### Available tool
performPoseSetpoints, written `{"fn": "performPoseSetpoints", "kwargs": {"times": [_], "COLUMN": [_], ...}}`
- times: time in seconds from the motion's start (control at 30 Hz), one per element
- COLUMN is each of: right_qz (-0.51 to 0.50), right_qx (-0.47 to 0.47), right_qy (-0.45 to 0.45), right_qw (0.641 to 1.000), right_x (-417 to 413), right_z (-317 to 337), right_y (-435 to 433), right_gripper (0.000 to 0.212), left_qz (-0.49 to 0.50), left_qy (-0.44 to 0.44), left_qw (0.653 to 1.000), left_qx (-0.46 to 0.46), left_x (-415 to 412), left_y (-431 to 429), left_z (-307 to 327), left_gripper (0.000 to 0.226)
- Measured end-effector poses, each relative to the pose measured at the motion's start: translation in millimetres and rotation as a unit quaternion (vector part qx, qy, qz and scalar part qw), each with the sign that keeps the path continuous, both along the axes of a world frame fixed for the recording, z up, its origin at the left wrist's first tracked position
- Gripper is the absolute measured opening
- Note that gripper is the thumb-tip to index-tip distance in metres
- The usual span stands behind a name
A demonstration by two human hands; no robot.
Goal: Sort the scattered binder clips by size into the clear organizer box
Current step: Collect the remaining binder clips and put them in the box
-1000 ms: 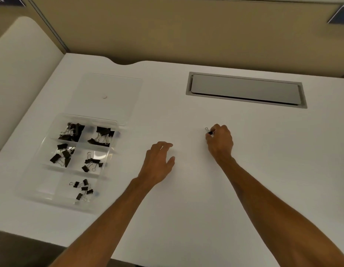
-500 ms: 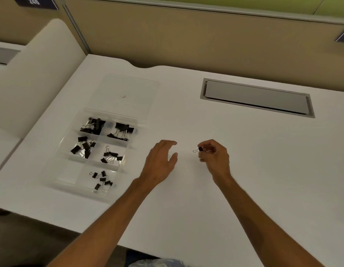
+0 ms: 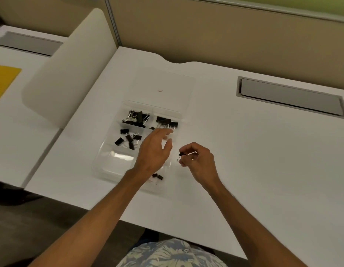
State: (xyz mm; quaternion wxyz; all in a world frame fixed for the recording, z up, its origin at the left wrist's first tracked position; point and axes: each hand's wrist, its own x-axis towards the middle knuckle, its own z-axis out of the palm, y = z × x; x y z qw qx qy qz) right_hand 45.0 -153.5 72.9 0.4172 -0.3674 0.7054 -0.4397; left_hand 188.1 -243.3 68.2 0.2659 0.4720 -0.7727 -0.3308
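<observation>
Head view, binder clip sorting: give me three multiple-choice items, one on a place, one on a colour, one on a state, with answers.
1. Where is the clear organizer box?
A. left of both hands
B. right of both hands
C. on the floor

2. What colour are the clip bodies?
A. red
B. black
C. blue

3. The right hand is:
A. flat on the desk
B. empty
C. pinching a small binder clip

Answers: A, the box lies on the left; B, every clip is black; C, fingers grip the clip.

White desk (image 3: 263, 160): clear organizer box (image 3: 109, 162) on it.
</observation>
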Motion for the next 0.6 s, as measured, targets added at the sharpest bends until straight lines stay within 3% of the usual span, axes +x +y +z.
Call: {"fn": "performPoseSetpoints", "kwargs": {"times": [0.17,0.3,0.5,0.6], "right_qz": [0.037,0.086,0.124,0.145], "right_qx": [0.007,0.058,0.103,0.112], "right_qy": [0.110,0.181,0.271,0.290], "right_qw": [0.993,0.978,0.949,0.939], "right_x": [59.4,88.4,113.7,118.0], "right_z": [-9.2,-13.8,-22.6,-27.8], "right_y": [-18.0,-25.3,-32.6,-34.1], "right_gripper": [0.026,0.017,0.029,0.025], "left_qz": [0.028,0.031,0.027,0.027], "left_qy": [0.048,0.053,0.049,0.049], "left_qw": [0.998,0.996,0.995,0.994], "left_qx": [0.038,0.070,0.088,0.095], "left_x": [61.6,95.2,115.6,119.7], "left_y": [-24.5,-33.3,-41.3,-42.8], "left_z": [0.8,-6.3,-12.7,-14.4], "left_gripper": [0.028,0.026,0.025,0.026]}}
